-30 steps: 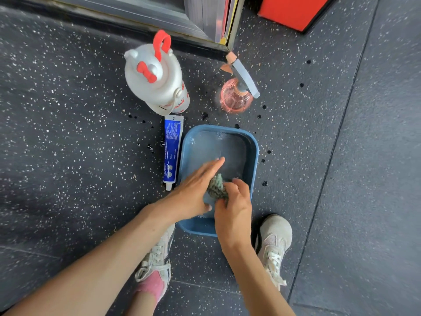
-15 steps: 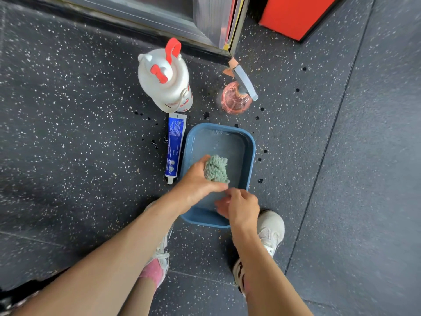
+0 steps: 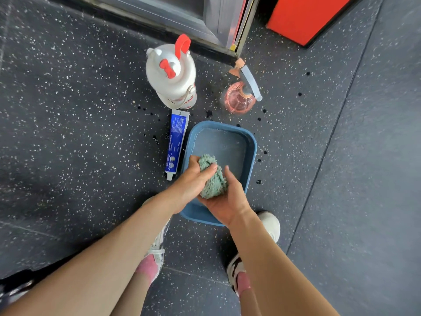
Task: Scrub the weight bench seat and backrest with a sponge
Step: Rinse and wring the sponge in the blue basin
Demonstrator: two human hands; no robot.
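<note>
- Head view: the green sponge (image 3: 213,179) is held between both hands above the near half of the blue basin (image 3: 250,142), which sits on the speckled floor (image 3: 68,133).
- The left hand (image 3: 190,182) grips the sponge from its left side, with the thumb across the top. The right hand (image 3: 224,200) lies palm-up beneath it, and its fingers (image 3: 227,173) curl up around the sponge's right side. So both hands are closed on the sponge, and it seems bunched up, as if being wrung out.
- The sponge's long axis runs roughly away from the person. Its far end pokes out past the left hand and its near end rests in the right palm.
- Neither hand is clearly nearer; the sponge sits between them.
- The basin appears to hold a shallow layer of water, and dark drops dot the floor around it.
- A toothpaste tube (image 3: 176,142) lies just beside the basin's left wall. A white bottle (image 3: 170,74) with a red handle and a pink spray bottle (image 3: 238,98) stand beyond the basin.
- A red box (image 3: 307,17) stands far to the right.
- Both shoes (image 3: 271,224) stand close behind the basin's near edge.
- The weight bench is not in view, so I cannot tell which way the sponge must travel. The floor to the right looks the most open, and lifting straight up clears the basin rim.
</note>
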